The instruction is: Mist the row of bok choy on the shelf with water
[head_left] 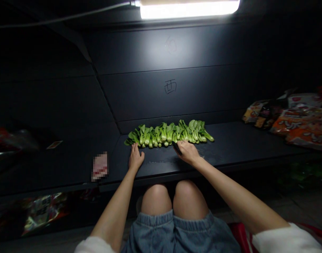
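Observation:
A long row of bok choy [164, 135] lies along the back of the dark shelf, pale stems toward me and leaves against the rear panel. At the row's left end, my left hand [136, 157] rests flat with its fingers stretched out, the tips at the stems. My right hand [188, 151] is closed around a small black object [176, 148] just in front of the middle of the row. Fingers cover most of that object, so its kind cannot be made out.
Orange snack bags [303, 124] are piled on the shelf [229, 140] at right. A card [54, 144] and a pixelated patch are at left. Packets [42, 212] fill a lower level. A lit lamp [189, 8] hangs above. Water drops spot the shelf surface.

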Demonstrator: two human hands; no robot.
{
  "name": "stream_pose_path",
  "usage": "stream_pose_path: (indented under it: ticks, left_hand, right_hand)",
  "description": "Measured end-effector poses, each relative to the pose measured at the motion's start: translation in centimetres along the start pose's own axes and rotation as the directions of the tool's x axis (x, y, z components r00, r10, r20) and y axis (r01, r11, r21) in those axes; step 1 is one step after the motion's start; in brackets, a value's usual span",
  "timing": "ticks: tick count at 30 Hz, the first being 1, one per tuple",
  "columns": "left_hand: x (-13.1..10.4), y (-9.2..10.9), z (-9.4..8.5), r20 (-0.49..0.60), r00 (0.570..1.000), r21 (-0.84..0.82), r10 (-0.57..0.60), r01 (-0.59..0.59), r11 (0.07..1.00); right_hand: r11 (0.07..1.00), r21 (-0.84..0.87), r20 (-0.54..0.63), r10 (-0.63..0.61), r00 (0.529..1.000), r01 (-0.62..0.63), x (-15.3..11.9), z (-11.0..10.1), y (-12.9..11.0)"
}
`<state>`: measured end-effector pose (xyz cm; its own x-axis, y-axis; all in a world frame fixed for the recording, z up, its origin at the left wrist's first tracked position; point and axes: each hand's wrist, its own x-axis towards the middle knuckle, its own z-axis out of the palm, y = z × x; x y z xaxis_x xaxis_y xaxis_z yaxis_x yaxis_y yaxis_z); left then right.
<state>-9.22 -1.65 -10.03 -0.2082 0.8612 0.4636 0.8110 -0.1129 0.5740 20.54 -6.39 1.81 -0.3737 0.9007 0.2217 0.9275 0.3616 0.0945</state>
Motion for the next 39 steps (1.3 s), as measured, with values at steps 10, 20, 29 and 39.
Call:
stream_pose_path:
  ticks: [10, 20, 29, 39]
  left_hand:
    - [0.2, -0.1, -0.5, -0.038, 0.999, -0.03, 0.002, -0.004, 1.0]
    - [-0.2, -0.9, -0.9, -0.013, 1.0, 0.025, -0.004, 0.004, 1.0]
    - [-0.3, -0.7, -0.9, 0.011, 1.0, 0.024, -0.013, 0.012, 1.0]
    - [-0.5, -0.6, -0.9, -0.005, 1.0, 0.023, -0.005, 0.006, 1.0]
  right_hand:
    - [0.996, -0.018, -0.006, -0.087, 0.996, 0.087, 1.3, -0.3, -2.1]
    - [0.996, 0.002, -0.035, -0.086, 0.996, 0.086, 1.9, -0.4, -2.8]
    - [0.994, 0.036, -0.003, -0.099, 0.995, 0.099, 2.5, -0.3, -3.9]
    - [0.992, 0.072, 0.02, -0.104, 0.994, 0.102, 2.8, 0.0, -4.6]
